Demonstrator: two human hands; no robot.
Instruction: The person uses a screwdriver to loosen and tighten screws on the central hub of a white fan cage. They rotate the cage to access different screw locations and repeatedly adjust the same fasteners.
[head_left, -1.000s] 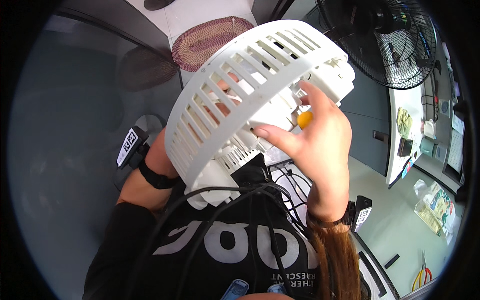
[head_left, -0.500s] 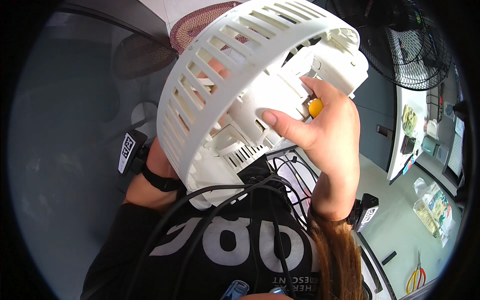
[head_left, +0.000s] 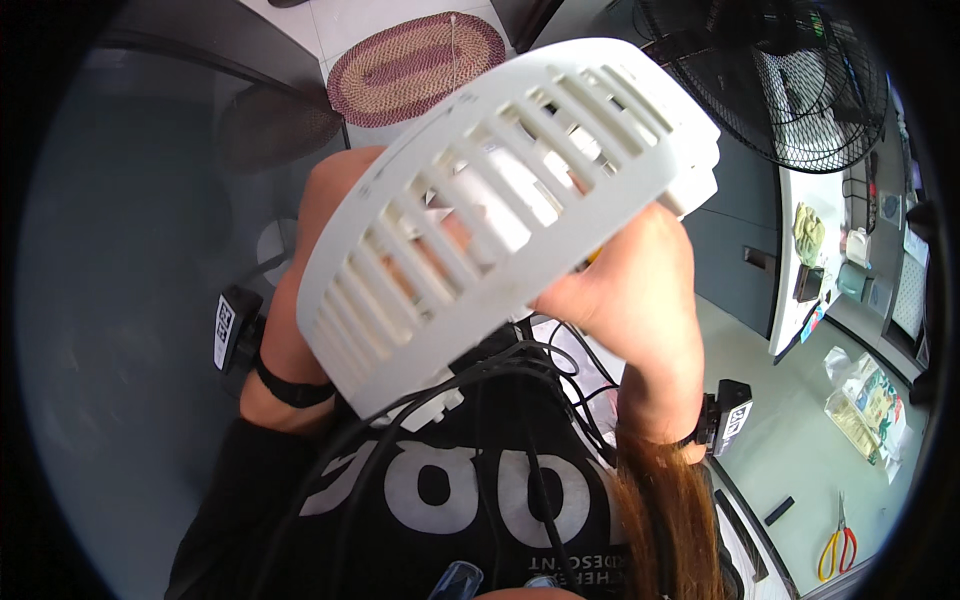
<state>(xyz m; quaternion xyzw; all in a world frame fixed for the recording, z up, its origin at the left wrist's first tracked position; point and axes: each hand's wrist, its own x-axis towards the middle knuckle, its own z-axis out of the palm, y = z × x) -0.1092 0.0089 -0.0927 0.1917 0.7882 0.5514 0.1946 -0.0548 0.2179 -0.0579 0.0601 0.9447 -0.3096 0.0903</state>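
Note:
A large white plastic housing (head_left: 560,230) with a curved, slotted wall is held up tilted in front of my chest. My left hand (head_left: 345,180) grips it from the left and behind; some of its fingers show through the slots. At the right side, my right hand (head_left: 635,285) is closed against the housing, its thumb by the lower rim and its other fingers mostly hidden. A sliver of a yellow thing (head_left: 592,256) shows beside that hand; its kind cannot be made out. The slotted wall covers most of the inside.
Black cables (head_left: 500,365) hang across my shirt below the housing. A black fan (head_left: 790,90) stands at the upper right. Pliers with red and yellow handles (head_left: 838,545) and an open plastic package (head_left: 865,405) lie at right. An oval braided rug (head_left: 415,68) is on the far floor.
The housing has tipped, so its slotted wall now faces me and hides the inside. It has come slightly lower and nearer. More of my left hand shows; my right fingers are now hidden.

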